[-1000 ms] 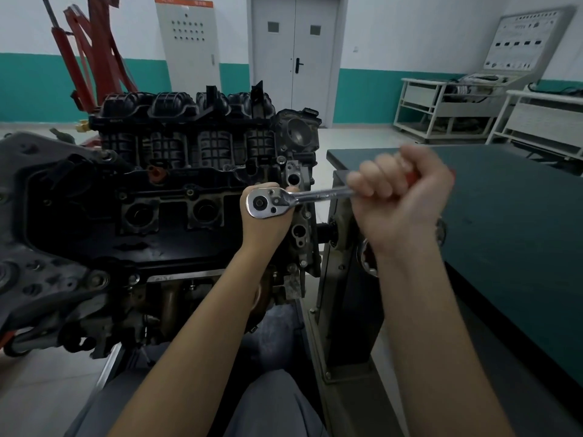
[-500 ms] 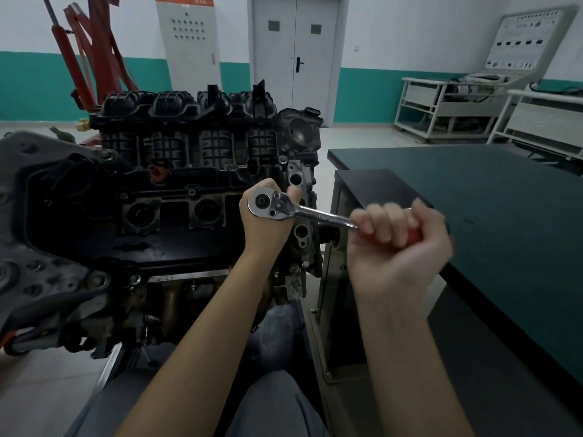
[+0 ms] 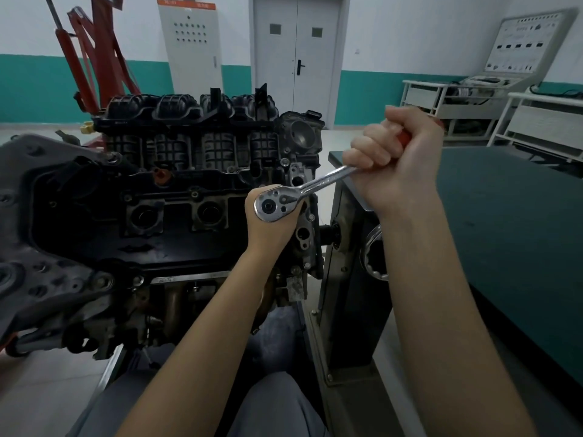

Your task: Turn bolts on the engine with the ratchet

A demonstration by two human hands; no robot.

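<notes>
The right hand (image 3: 398, 159) grips the red handle of a ratchet wrench (image 3: 303, 190), whose shaft slants down-left to its round head; the left hand (image 3: 271, 222) sits behind that head, against the dark engine (image 3: 157, 190); a green surface (image 3: 504, 216) lies to the right; grey trousers (image 3: 271, 402) show below.

A chrome ratchet (image 3: 293, 193) with a red handle, a black engine (image 3: 176, 184), a dark green table (image 3: 504, 216).

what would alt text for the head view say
A person's right hand grips the red handle of a ratchet wrench angled up to the right, while the left hand steadies its head against a black engine on a stand, beside a green-topped table.
</notes>
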